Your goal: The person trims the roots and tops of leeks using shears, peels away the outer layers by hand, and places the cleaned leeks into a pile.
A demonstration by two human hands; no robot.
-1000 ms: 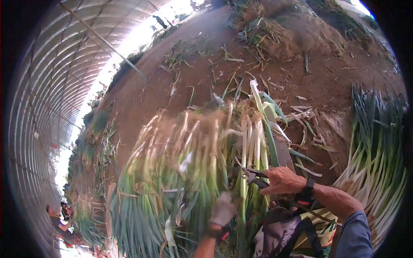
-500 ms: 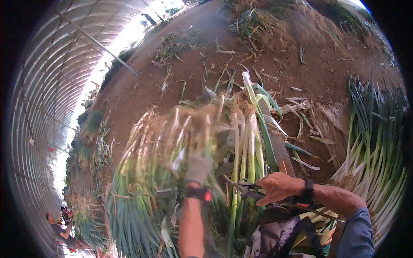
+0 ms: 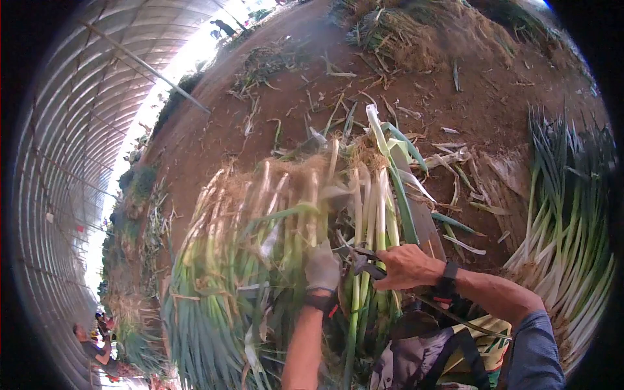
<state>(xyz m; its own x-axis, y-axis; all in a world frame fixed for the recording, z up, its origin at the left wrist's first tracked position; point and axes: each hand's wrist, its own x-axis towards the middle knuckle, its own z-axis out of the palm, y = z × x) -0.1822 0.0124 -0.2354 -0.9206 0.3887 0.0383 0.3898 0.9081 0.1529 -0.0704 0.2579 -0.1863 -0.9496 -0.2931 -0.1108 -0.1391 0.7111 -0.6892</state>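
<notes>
Nearer the right hand [image 3: 409, 268] now, the gloved left hand [image 3: 322, 268] stretches forward, its grip I can't make out; the right clenches a dark tool [image 3: 361, 261], leeks [image 3: 296, 244] lying beneath both.

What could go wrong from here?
Two likely ones:
1. The tool in the right hand has its thin tip pointing toward the gloved left hand, close by; a slip might catch the fingers.
2. The tool sits right over some green onions, so a careless move could nick or bruise their stalks. Whether it touches them, I can't tell.
</notes>
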